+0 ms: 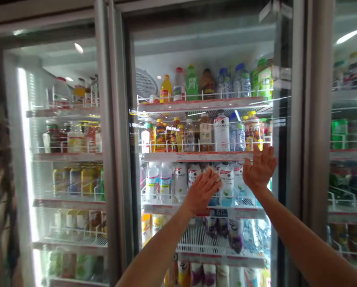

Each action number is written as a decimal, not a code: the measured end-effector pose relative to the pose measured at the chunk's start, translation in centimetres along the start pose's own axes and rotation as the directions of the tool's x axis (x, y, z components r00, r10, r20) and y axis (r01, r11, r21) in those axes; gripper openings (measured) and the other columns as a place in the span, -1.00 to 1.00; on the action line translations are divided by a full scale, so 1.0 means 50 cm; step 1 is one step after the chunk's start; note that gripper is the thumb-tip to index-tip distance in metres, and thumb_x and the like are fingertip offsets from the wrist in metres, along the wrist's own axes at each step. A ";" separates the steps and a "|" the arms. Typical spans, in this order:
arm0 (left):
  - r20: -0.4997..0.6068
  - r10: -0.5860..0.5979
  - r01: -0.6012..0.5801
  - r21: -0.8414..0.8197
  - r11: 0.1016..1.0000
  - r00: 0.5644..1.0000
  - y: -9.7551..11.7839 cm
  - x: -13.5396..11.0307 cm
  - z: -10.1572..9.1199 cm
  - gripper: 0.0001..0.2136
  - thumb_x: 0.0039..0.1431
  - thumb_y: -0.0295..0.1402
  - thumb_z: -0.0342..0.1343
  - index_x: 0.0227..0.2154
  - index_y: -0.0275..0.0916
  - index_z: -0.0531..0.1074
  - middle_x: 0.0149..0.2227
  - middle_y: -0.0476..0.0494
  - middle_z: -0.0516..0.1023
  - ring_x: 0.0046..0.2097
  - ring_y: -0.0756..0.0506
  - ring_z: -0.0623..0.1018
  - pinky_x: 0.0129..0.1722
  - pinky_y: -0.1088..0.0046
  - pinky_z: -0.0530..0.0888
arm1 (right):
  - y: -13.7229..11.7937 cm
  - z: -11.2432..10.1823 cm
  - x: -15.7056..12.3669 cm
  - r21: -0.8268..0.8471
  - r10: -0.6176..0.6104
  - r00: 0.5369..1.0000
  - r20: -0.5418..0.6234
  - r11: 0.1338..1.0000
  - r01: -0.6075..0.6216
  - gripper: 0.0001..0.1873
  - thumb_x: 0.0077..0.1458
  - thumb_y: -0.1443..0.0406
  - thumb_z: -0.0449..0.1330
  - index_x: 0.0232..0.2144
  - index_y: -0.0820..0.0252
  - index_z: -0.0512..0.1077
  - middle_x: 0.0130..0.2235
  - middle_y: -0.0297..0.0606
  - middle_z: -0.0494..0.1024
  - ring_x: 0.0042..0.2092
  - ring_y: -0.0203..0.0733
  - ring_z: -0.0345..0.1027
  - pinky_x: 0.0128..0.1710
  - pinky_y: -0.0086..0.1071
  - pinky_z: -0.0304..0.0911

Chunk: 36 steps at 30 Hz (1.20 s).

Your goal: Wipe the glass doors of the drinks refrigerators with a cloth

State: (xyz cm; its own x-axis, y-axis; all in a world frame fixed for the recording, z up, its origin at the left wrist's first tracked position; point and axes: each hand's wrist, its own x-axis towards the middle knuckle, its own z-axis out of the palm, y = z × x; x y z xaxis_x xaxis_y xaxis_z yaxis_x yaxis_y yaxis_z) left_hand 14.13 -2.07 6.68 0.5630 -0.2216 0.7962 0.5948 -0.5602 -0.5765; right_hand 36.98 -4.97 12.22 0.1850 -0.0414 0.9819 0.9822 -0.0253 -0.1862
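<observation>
we note the upright white plastic bottle with a red-and-green label on the white wire shelf between our hands: left hand, fingers together, at its left side; right hand spread flat, just right of it.

Both arms are showing up bare here: the left forearm and right forearm are running uncovered from wrist to the bottom edge of the shot. The left hand and right hand are going bare too, fingers included.
</observation>
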 end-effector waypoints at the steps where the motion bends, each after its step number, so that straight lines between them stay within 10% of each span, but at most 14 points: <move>1: -0.018 -0.026 0.026 0.011 1.000 1.000 -0.020 -0.021 -0.011 -0.61 0.15 -0.45 -0.01 0.06 -0.18 0.29 0.22 -0.15 0.19 0.30 -0.15 -0.02 0.25 0.21 0.10 | 0.002 0.001 0.000 -0.004 -0.003 1.000 -0.003 1.000 0.003 -0.37 0.12 0.21 -0.09 0.23 0.24 0.02 0.28 0.02 -0.02 0.30 0.11 -0.23 0.17 0.14 -0.18; 7: -0.274 -0.483 0.523 0.094 0.847 0.832 -0.143 -0.078 -0.069 -0.56 0.19 -0.46 -0.08 0.15 -0.22 0.17 0.28 -0.28 -0.01 0.31 -0.20 -0.08 0.23 0.08 0.08 | -0.002 -0.010 -0.003 0.021 -0.157 0.987 0.030 0.988 0.156 -0.44 0.13 0.19 -0.10 0.17 0.22 0.15 0.26 -0.05 0.06 0.30 0.01 -0.20 0.20 0.03 -0.18; 13: 0.037 -0.049 0.049 -0.009 0.999 0.998 0.028 0.030 0.015 -0.59 0.17 -0.44 -0.06 0.10 -0.16 0.24 0.25 -0.09 0.13 0.32 -0.16 -0.09 0.23 0.18 0.14 | -0.005 -0.016 -0.003 0.079 -0.225 0.973 0.043 0.972 0.222 -0.46 0.11 0.21 -0.05 0.14 0.21 0.20 0.24 -0.06 0.12 0.30 0.00 -0.17 0.22 0.00 -0.21; 17: 0.005 -0.177 0.177 0.041 0.983 0.984 -0.008 -0.003 -0.003 -0.61 0.18 -0.41 -0.07 0.09 -0.15 0.25 0.22 -0.14 0.18 0.31 -0.15 -0.06 0.24 0.17 0.11 | 0.000 -0.017 0.001 0.074 -0.206 0.976 0.075 0.977 0.201 -0.46 0.12 0.21 -0.06 0.15 0.16 0.18 0.24 -0.10 0.13 0.30 -0.02 -0.17 0.22 0.00 -0.23; 19: -0.117 -0.417 0.428 0.083 0.900 0.901 -0.077 -0.039 -0.034 -0.61 0.21 -0.39 -0.11 0.11 -0.18 0.22 0.24 -0.22 0.14 0.31 -0.16 -0.04 0.24 0.14 0.10 | 0.000 -0.018 0.003 0.074 -0.200 0.975 0.096 0.978 0.193 -0.45 0.11 0.22 -0.05 0.17 0.14 0.16 0.25 -0.12 0.10 0.30 -0.02 -0.19 0.22 0.00 -0.24; 23: -0.386 -0.730 0.797 0.020 0.604 0.563 -0.143 -0.067 -0.061 -0.58 0.25 -0.37 -0.18 0.16 -0.27 0.14 0.28 -0.33 -0.02 0.32 -0.17 -0.09 0.26 0.11 0.04 | -0.024 -0.017 -0.012 0.071 -0.177 0.981 0.080 0.983 0.172 -0.44 0.12 0.24 -0.05 0.18 0.20 0.13 0.26 -0.07 0.07 0.31 -0.02 -0.24 0.23 0.01 -0.24; 25: -0.370 -0.677 0.735 0.025 0.678 0.637 -0.107 -0.058 -0.048 -0.57 0.23 -0.42 -0.16 0.17 -0.23 0.13 0.29 -0.29 -0.03 0.32 -0.18 -0.12 0.25 0.09 0.06 | -0.047 -0.013 -0.032 0.073 -0.144 0.988 0.061 0.988 0.139 -0.42 0.13 0.23 -0.05 0.20 0.22 0.09 0.27 -0.03 0.03 0.32 0.01 -0.28 0.22 0.05 -0.23; 27: -0.214 -0.451 0.470 0.049 0.881 0.867 -0.049 -0.048 -0.028 -0.56 0.19 -0.48 -0.13 0.15 -0.17 0.16 0.27 -0.22 0.04 0.32 -0.16 -0.11 0.23 0.13 0.11 | -0.068 -0.009 -0.055 0.071 -0.120 0.991 0.056 0.991 0.116 -0.41 0.13 0.22 -0.04 0.21 0.20 0.08 0.28 -0.03 -0.01 0.32 0.04 -0.31 0.21 0.08 -0.22; 29: -0.052 -0.156 0.157 0.018 0.987 0.986 -0.009 -0.049 -0.016 -0.56 0.16 -0.51 -0.10 0.12 -0.14 0.21 0.24 -0.14 0.15 0.31 -0.14 -0.06 0.22 0.21 0.16 | -0.078 -0.006 -0.074 0.066 -0.134 0.989 0.057 0.989 0.130 -0.42 0.13 0.21 -0.04 0.21 0.16 0.08 0.28 -0.05 0.00 0.32 0.03 -0.30 0.21 0.07 -0.22; 31: -0.003 -0.072 0.072 0.013 0.997 0.997 -0.015 -0.062 -0.021 -0.59 0.16 -0.50 -0.08 0.09 -0.16 0.25 0.20 -0.14 0.22 0.31 -0.13 -0.03 0.22 0.23 0.14 | -0.077 -0.006 -0.086 0.059 -0.165 0.985 0.056 0.985 0.161 -0.43 0.14 0.22 -0.04 0.21 0.15 0.08 0.28 -0.06 0.01 0.32 0.00 -0.28 0.22 0.05 -0.21; 33: -0.080 -0.234 0.239 0.064 0.969 0.969 -0.066 -0.079 -0.042 -0.60 0.18 -0.47 -0.08 0.09 -0.19 0.24 0.21 -0.21 0.20 0.31 -0.15 -0.04 0.23 0.19 0.12 | -0.070 -0.006 -0.092 0.048 -0.195 0.979 0.052 0.980 0.192 -0.43 0.14 0.23 -0.04 0.21 0.16 0.08 0.28 -0.06 0.01 0.32 -0.02 -0.27 0.22 0.02 -0.20; 36: -0.263 -0.488 0.526 0.097 0.845 0.832 -0.154 -0.084 -0.074 -0.57 0.20 -0.47 -0.11 0.15 -0.25 0.16 0.26 -0.32 0.06 0.32 -0.19 -0.09 0.23 0.10 0.10 | -0.064 -0.006 -0.095 0.013 -0.199 0.979 0.033 0.980 0.199 -0.43 0.14 0.23 -0.04 0.20 0.16 0.08 0.28 -0.06 0.03 0.32 -0.03 -0.24 0.23 0.00 -0.18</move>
State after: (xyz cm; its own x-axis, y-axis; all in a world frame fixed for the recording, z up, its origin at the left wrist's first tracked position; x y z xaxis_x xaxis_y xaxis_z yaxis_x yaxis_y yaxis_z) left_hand 5.06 0.21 8.42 0.0278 -0.1209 0.9923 0.8544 -0.5124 -0.0863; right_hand 32.94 -4.99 8.16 -0.0131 -0.0028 0.9999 0.9997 -0.0202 0.0130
